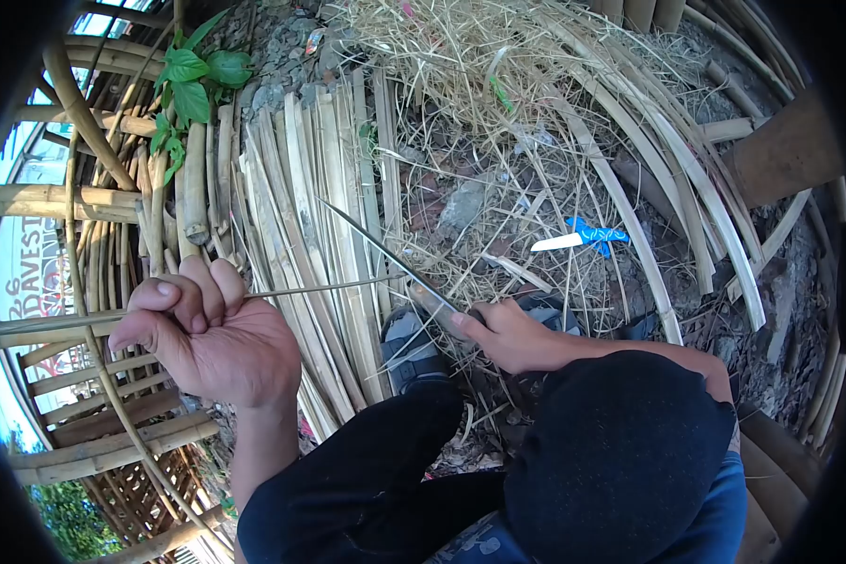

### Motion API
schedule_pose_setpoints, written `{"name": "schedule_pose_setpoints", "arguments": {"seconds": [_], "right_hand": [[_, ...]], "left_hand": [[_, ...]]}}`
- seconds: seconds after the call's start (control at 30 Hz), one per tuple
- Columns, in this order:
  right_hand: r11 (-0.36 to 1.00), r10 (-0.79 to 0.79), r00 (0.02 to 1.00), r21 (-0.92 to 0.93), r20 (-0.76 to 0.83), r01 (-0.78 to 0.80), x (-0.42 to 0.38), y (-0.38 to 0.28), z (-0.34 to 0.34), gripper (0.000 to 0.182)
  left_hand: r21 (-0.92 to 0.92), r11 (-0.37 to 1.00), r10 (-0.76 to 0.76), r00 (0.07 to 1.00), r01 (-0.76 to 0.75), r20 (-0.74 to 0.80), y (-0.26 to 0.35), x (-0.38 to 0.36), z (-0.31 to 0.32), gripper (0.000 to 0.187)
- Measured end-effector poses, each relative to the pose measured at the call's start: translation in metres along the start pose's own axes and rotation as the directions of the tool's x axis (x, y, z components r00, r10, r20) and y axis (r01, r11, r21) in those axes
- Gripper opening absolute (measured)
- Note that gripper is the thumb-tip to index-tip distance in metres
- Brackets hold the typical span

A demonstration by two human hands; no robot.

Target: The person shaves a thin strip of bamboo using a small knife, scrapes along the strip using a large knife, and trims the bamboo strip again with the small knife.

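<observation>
- Left hand [211, 334] is closed in a fist round a thin bamboo sliver [320, 287], thumb on top, pinching it w/ the free end sticking out to the right toward the blade. Rest of the sliver runs back out past the fist to the left.
- Right hand [508, 334] is wrapped shut on the handle of a long knife [381, 249], blade angled up and left, crossing over the sliver's tip about mid-blade.
- So the step looks like shaving/thinning that strip, imo. Sliver sits between the two hands, above the fanned pile of split bamboo strips [301, 216] on the ground.
- To do it well: keep the blade at a shallow angle to the strip, nearly flat, so it peels instead of biting thru. Strip is v thin, a steep angle would prob snap it.
- Keep the fist well apart from the edge, and cut away from the thumb, not toward it.
- Hold tension on the strip w/ the left so it doesn't flop; a floppy end makes the knife skip.
- Watch the legs. Dark trousers [376, 479] and a grey shoe [409, 348] are right under the work, so a slip downward goes there.
- Btw there's a second knife w/ a blue handle [583, 237] lying in the dry straw [461, 66] further off, apart from both hands.
- Green leafy sprig [193, 80] top left, not in the way.
</observation>
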State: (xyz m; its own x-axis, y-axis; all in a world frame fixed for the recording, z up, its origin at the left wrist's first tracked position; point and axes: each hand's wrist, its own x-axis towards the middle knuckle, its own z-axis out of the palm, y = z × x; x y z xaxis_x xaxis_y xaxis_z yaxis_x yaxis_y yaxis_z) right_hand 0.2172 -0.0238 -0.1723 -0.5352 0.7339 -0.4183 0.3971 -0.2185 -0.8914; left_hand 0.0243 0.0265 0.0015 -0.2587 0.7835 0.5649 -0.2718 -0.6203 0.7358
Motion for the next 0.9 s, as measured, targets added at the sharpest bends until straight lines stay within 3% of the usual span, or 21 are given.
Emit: {"name": "schedule_pose_setpoints", "arguments": {"seconds": [0.1, 0.17, 0.23, 0.3, 0.33, 0.43, 0.5, 0.57, 0.6, 0.67, 0.7, 0.77, 0.8, 0.9], "right_hand": [[0.996, 0.069, 0.997, 0.053, 0.019, -0.069, -0.004, -0.002, 0.002, 0.053], [0.957, -0.288, 0.956, -0.054, -0.05, 0.285, -0.006, 0.004, 0.002, 0.052], [0.961, -0.27, 0.961, -0.082, -0.064, 0.264, 0.005, 0.024, 0.008, 0.053], [0.996, 0.082, 0.996, 0.044, -0.024, -0.081, 0.022, 0.052, 0.015, 0.058], [0.99, 0.135, 0.991, 0.046, 0.018, -0.135, 0.023, 0.053, 0.013, 0.061], [0.997, 0.048, 0.994, 0.066, -0.093, -0.042, 0.02, 0.049, 0.025, 0.062], [0.994, -0.006, 0.998, 0.106, -0.065, 0.013, 0.012, 0.038, 0.019, 0.06], [0.988, -0.129, 0.992, -0.086, -0.007, 0.128, 0.016, 0.047, 0.011, 0.06], [0.987, -0.131, 0.991, -0.093, -0.009, 0.13, 0.022, 0.049, 0.01, 0.06], [0.94, 0.22, 0.975, 0.262, 0.017, -0.217, 0.038, 0.057, 0.016, 0.062], [0.94, 0.219, 0.976, 0.265, 0.019, -0.216, 0.042, 0.062, 0.022, 0.062], [0.998, 0.047, 0.986, 0.039, -0.16, -0.041, 0.048, 0.068, 0.032, 0.062], [0.998, -0.06, 0.984, -0.007, -0.166, 0.059, 0.042, 0.06, 0.03, 0.063], [0.989, -0.122, 0.989, -0.09, -0.085, 0.115, 0.026, 0.041, 0.014, 0.063]], "left_hand": [[0.001, 1.0, 0.007, 1.0, -0.007, 0.007, -0.003, 0.001, -0.002, 0.048], [0.013, 1.0, 0.026, 1.0, -0.026, 0.01, -0.003, 0.001, -0.004, 0.048], [0.012, 1.0, 0.016, 1.0, -0.016, -0.002, -0.001, 0.002, -0.005, 0.048], [0.0, 1.0, 0.0, 1.0, 0.0, -0.008, 0.0, 0.0, -0.006, 0.048], [-0.014, 1.0, -0.017, 1.0, 0.016, -0.013, 0.0, 0.0, -0.005, 0.048], [-0.009, 1.0, 0.027, 0.999, -0.027, -0.022, -0.001, 0.001, -0.003, 0.049], [-0.005, 1.0, 0.014, 0.999, -0.015, -0.034, -0.001, 0.002, -0.005, 0.049], [-0.016, 1.0, 0.015, 0.999, -0.016, -0.049, -0.001, 0.004, -0.007, 0.05], [-0.022, 1.0, 0.006, 0.999, -0.007, -0.053, -0.001, 0.004, -0.009, 0.05], [-0.023, 1.0, -0.004, 0.998, 0.003, -0.061, 0.0, 0.003, -0.011, 0.05], [-0.021, 1.0, 0.001, 0.998, -0.002, -0.06, 0.0, 0.003, -0.011, 0.05], [-0.021, 1.0, 0.014, 0.998, -0.015, -0.056, 0.003, 0.007, -0.013, 0.049], [-0.025, 1.0, 0.014, 0.997, -0.016, -0.077, 0.006, 0.012, -0.016, 0.047], [-0.066, 0.995, 0.064, 0.991, -0.073, -0.117, 0.035, 0.033, -0.023, 0.04]]}}
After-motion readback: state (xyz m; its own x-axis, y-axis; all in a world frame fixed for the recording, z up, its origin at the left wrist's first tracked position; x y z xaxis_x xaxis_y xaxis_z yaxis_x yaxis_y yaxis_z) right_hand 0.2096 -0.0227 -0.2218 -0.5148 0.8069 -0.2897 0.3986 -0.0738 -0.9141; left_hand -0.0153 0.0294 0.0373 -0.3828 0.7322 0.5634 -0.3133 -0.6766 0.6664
